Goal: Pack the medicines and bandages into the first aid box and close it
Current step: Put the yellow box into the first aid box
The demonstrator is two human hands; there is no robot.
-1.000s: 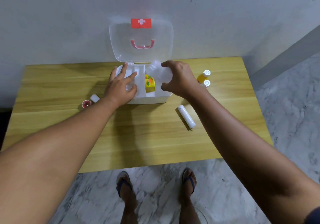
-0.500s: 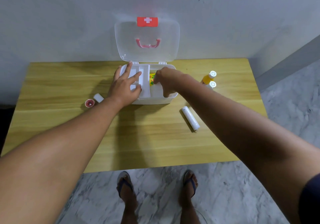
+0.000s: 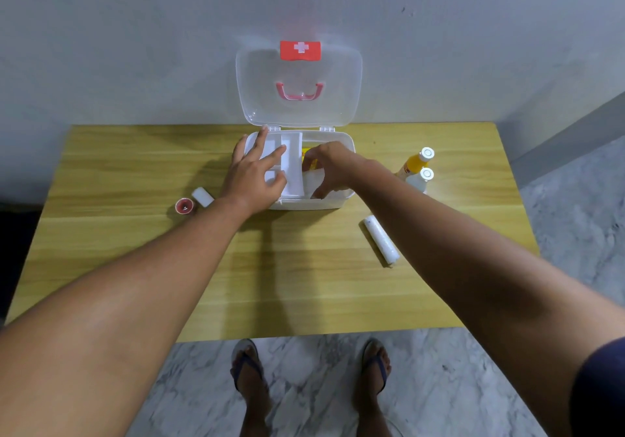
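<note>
The white first aid box (image 3: 304, 204) stands open at the back of the wooden table, its clear lid (image 3: 297, 98) leaning against the wall. My left hand (image 3: 253, 173) rests flat on the white tray in the box's left half, fingers straight. My right hand (image 3: 334, 166) reaches down into the right compartment, fingers and thumb curved around a clear plastic bottle (image 3: 313, 179) lying there. A yellow packet (image 3: 307, 153) shows behind the fingers. A long white bandage roll (image 3: 380, 239) lies on the table right of the box.
An orange bottle (image 3: 414, 164) and a white bottle (image 3: 419, 182) stand right of the box. A small red pot (image 3: 184, 206) and a short white roll (image 3: 202, 196) lie left of it. The table (image 3: 135, 267) abuts the wall; my feet stand at its front edge.
My right hand carried the clear bottle from above the box's front edge down into the right compartment. My left hand stayed on the tray.
</note>
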